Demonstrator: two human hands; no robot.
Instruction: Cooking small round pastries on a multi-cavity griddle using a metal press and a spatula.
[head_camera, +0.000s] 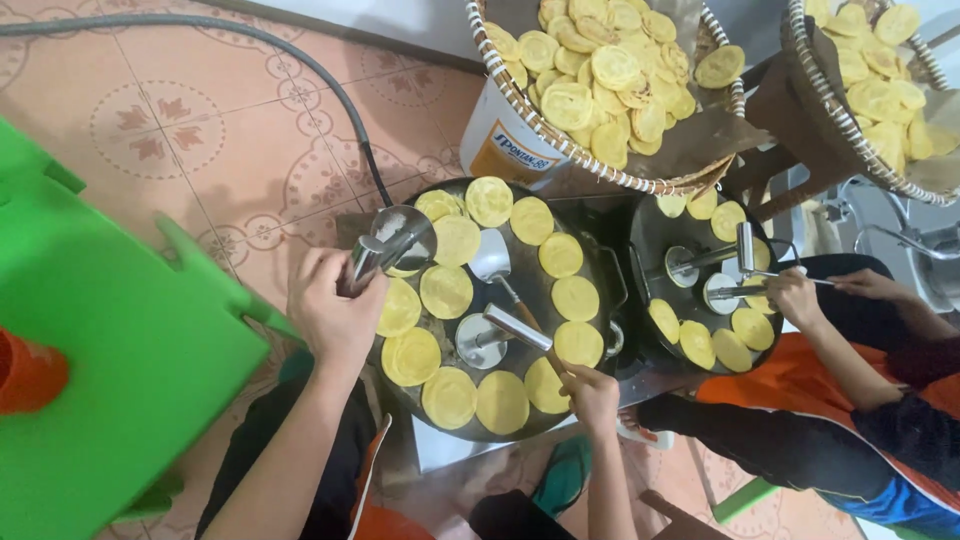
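Rounds (446, 291) on pan (590, 262), baskets (700, 165) behind

Patterned peach floor tiles (200, 130) run under a bright green plastic stool (100, 350) beside a grey hose (300, 60).

Single head view, steeply downward, close above the round griddle (600, 290)

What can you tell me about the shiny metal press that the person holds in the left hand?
The shiny round metal press has a flat disc head and a short cylindrical handle, tilted toward the person. The left hand grips that handle. The disc sits at the left edge of the dark round griddle, over a flat yellow wafer.
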